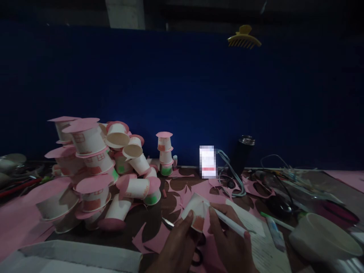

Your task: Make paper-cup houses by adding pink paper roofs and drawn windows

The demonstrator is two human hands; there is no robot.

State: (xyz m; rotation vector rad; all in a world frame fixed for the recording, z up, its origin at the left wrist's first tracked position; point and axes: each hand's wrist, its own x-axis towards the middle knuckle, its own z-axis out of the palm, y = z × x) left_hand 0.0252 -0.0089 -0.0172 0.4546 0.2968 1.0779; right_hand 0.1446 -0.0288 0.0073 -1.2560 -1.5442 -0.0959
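Near the bottom middle, my left hand (179,240) is wrapped round a white paper cup (195,204) held tilted, with a red patch coloured on its side. In my right hand (231,240) is a slim white marker (231,223); its front end reaches the cup's side, though whether the tip touches I cannot tell. Scissors (196,258) lie beneath my hands, mostly hidden, with dark handles. Pink paper scraps (156,237) with round cut-outs are spread around them. A printed sheet (263,242) lies under and right of my right hand.
Paper cups with pink disc tops (91,138) are heaped at left, beside a small cup tower (165,155). A blurred-out bright phone-like screen (207,161), dark bottle (243,155) and cable stand behind. A pale bowl (324,237) sits right; a white box (79,254) front left.
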